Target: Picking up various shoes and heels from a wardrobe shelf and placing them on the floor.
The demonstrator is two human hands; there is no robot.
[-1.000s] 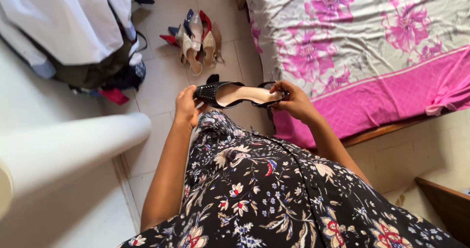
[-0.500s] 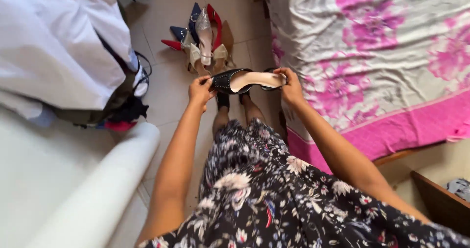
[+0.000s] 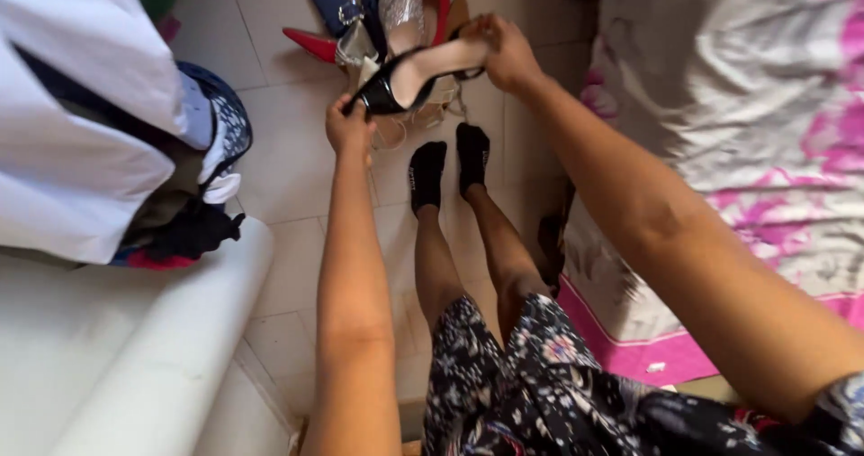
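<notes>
One black shoe point(image 3: 416, 71) gripped by two hands: left hand point(image 3: 349, 127) at toe, right hand point(image 3: 502, 49) at heel; shoe pile point(image 3: 378, 15) beyond, count unclear.

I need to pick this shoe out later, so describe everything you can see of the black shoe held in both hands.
The black shoe is a pointed, glossy flat or low slingback with a pale beige insole and a thin back strap. It is held in the air, tilted, toe down to the left, above a pile of shoes on the tiled floor. The left hand pinches the toe; the right hand grips the strap end. Its sole is hidden.
</notes>
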